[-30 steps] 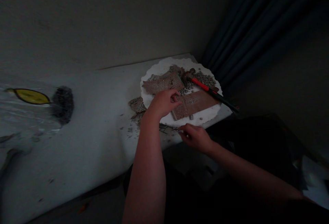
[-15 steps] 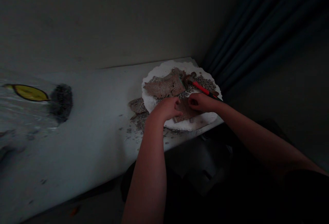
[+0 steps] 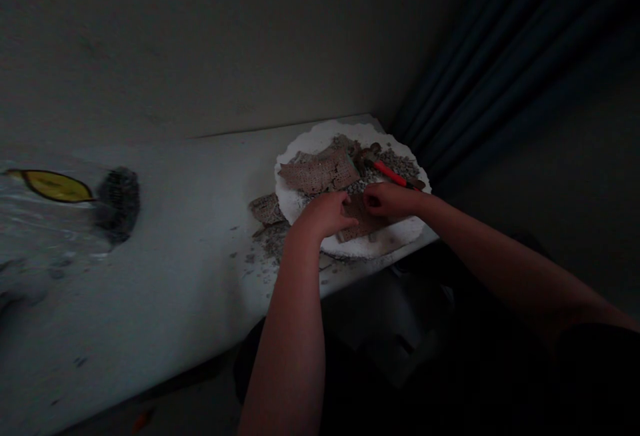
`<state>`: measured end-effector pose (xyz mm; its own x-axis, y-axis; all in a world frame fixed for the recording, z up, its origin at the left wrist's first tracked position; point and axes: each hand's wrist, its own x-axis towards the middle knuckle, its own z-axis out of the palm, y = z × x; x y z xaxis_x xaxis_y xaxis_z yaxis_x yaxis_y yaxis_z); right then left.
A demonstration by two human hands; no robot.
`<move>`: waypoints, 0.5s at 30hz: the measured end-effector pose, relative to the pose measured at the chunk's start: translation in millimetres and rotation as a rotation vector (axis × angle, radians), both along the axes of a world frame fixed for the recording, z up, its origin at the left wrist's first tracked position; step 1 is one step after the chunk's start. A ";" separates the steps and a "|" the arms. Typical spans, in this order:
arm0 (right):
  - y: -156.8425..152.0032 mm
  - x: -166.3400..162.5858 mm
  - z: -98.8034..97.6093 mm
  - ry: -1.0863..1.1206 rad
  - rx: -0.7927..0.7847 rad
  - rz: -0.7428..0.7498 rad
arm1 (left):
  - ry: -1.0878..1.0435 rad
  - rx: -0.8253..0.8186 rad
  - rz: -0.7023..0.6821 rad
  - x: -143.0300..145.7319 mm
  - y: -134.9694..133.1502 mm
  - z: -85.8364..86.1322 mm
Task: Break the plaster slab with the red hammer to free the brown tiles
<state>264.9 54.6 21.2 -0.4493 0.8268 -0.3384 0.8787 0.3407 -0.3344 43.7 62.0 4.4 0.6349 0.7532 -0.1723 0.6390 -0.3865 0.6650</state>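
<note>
On the near part of the white board [image 3: 397, 235], a brown strip [image 3: 367, 224] lay beneath my hands. My left hand [image 3: 333, 214] was at its left end, thumb and fingers parted, nothing seen between them. My right hand [image 3: 390, 200] curled over it; I couldn't tell what its fingers held. Toward the board's far right lay a red-handled tool [image 3: 391, 173].

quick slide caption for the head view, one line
Left hand and right hand at a brown perforated strip on a wavy-edged white slab, a red-handled tool lying beyond.
</note>
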 end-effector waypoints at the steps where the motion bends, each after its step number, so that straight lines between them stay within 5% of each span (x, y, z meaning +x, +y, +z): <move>1: 0.1 -0.7 -0.2 -0.015 0.005 0.001 | -0.004 -0.002 -0.003 0.0 0.1 -0.3; 15: 2.7 -1.6 -2.4 -0.059 0.013 0.040 | 0.021 -0.001 -0.004 0.7 0.6 -0.6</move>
<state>263.3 57.3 18.8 -0.4615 0.8131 -0.3548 0.8824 0.3793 -0.2783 44.4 62.6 3.8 0.6344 0.7502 -0.1865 0.6511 -0.3885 0.6521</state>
